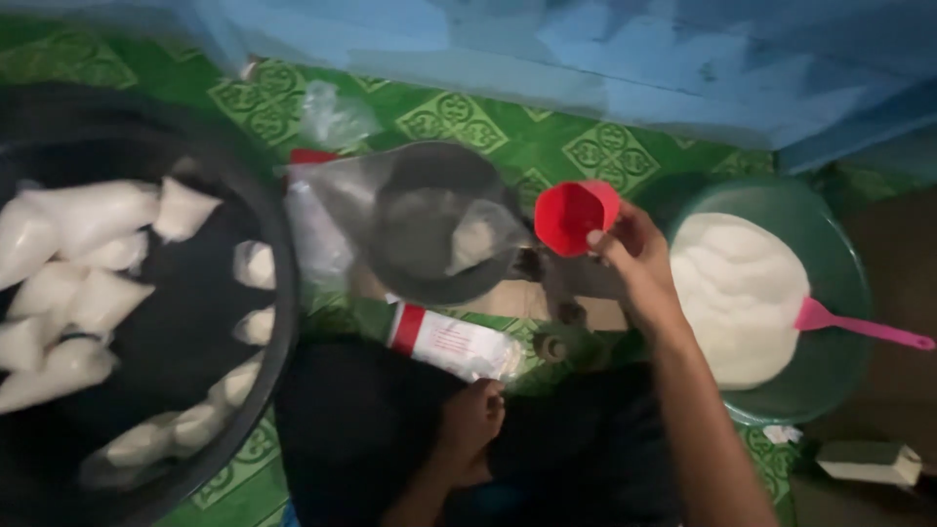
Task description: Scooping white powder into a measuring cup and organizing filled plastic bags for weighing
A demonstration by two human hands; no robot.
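Holding the red cup (574,215) in the right hand's (636,259) grip.

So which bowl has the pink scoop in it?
The green bowl on the right, full of white powder, holds the pink scoop. The big black tub on the left holds only filled white bags.
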